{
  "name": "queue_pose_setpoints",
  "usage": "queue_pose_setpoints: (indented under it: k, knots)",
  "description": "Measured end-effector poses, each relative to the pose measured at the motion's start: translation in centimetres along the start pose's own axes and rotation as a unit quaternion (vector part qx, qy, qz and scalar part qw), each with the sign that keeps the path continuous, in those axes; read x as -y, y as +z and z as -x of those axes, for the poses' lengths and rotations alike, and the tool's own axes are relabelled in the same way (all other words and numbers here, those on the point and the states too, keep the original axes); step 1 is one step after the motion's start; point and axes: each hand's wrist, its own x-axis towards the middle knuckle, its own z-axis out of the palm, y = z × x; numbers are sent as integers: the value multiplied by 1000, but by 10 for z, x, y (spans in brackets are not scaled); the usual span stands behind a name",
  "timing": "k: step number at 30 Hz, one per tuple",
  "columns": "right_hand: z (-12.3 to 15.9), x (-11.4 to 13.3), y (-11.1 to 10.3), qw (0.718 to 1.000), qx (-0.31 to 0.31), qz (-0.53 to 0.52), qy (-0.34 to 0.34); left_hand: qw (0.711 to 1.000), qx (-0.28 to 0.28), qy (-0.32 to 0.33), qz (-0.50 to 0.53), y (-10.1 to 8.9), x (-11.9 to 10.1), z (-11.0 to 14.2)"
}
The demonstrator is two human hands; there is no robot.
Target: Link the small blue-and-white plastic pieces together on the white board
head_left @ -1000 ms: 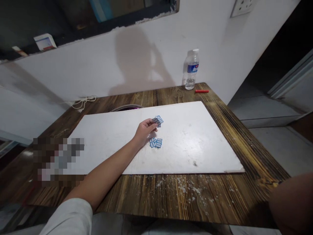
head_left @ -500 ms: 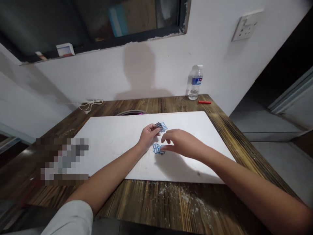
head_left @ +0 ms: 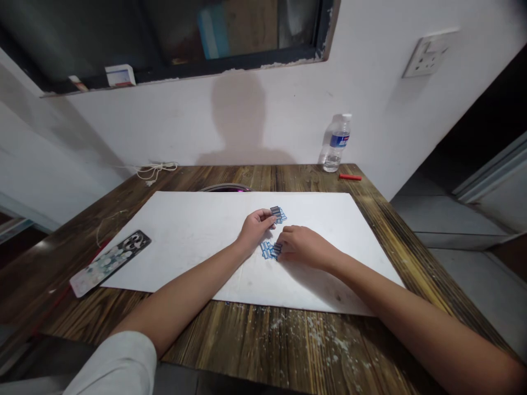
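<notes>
My left hand (head_left: 260,226) is closed, thumb against fingers, on a small dark striped piece (head_left: 276,213) over the middle of a white board (head_left: 197,236). Light blue-and-white pieces (head_left: 282,215) show just beyond its fingertips; whether they are held or lie on the board I cannot tell. Nearer to me, my right hand (head_left: 302,245) pinches another dark striped piece (head_left: 277,249). That piece is at the right side of a small cluster of blue-edged white pieces (head_left: 267,250) on the board. The fingers partly hide both dark pieces.
A phone in a patterned case (head_left: 111,262) lies across the board's left edge. At the back of the wooden table (head_left: 263,174) are a white cable (head_left: 155,170), a round purple-tinted object (head_left: 228,188) behind the board, a water bottle (head_left: 336,144) and a red stick (head_left: 350,177).
My right hand has closed from an open curl and now pinches a dark striped piece beside the nearer cluster. My left hand keeps its grip. The whole view has shifted slightly.
</notes>
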Motion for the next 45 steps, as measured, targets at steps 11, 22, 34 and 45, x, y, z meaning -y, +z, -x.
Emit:
queue_pose_setpoints:
  k: [11,22,34,45]
  knots:
    - [0,-1,4,992,-70,30,-102,1000,-17,-7,-11,-3,4,-3]
    - [7,-14,17,923,-373,-71,-67,1000,4,-1,-2,-1,0,-1]
    - [5,-17,19,917,-393,-45,-45,997,74,-22,-7,-1,-6,5]
    - [4,-22,23,922,-379,-70,-50,995,85,-39,-19,-1,-10,8]
